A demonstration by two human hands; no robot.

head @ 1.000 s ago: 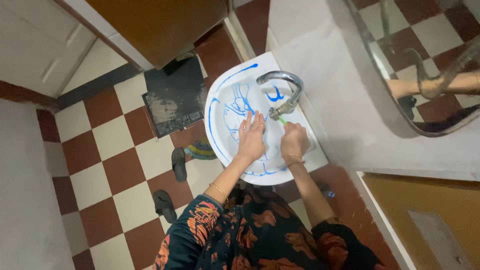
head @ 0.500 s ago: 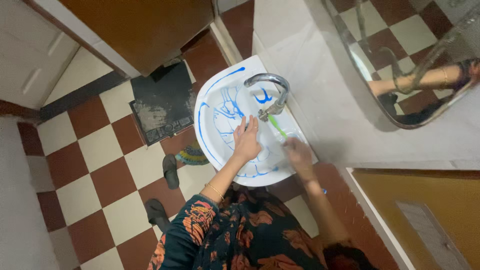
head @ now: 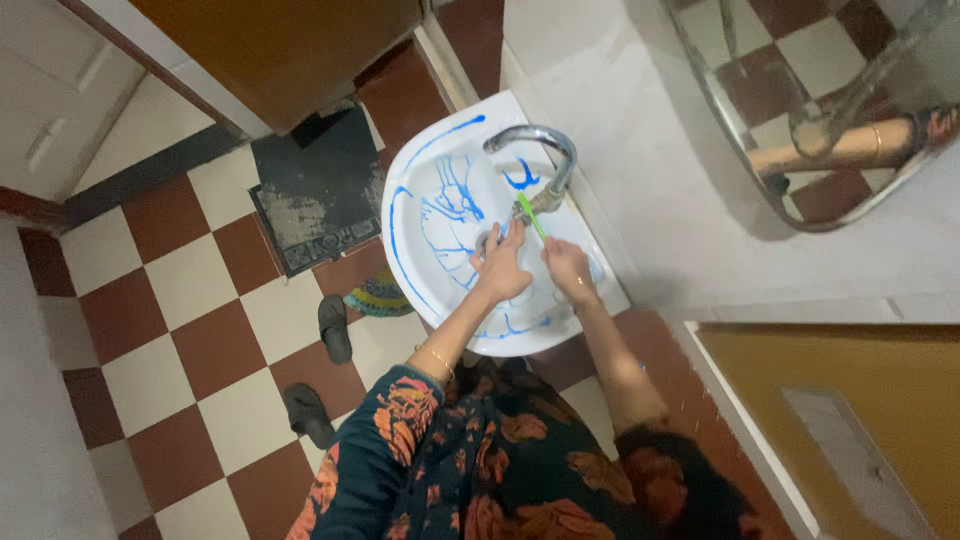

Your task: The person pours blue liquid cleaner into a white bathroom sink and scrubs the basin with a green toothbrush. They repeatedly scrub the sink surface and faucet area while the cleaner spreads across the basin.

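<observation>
a checkered bathroom floor [head: 190, 290] surrounds a white sink [head: 420, 170] streaked blue. at its bowl's middle, the left hand [head: 503, 268] presses flat; the right hand [head: 568, 268] grips a green toothbrush [head: 530, 214] under the faucet [head: 545, 150].

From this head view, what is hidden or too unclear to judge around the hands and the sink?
- Head view: the drain of the sink is covered by the left hand.
- The brush end of the green stick in the right hand is too small to make out.
- Whether water runs from the tap is too fine to tell.
- The mirror is cut off by the top and right edges.
- The sink's near rim hides behind the person's forearms.
</observation>
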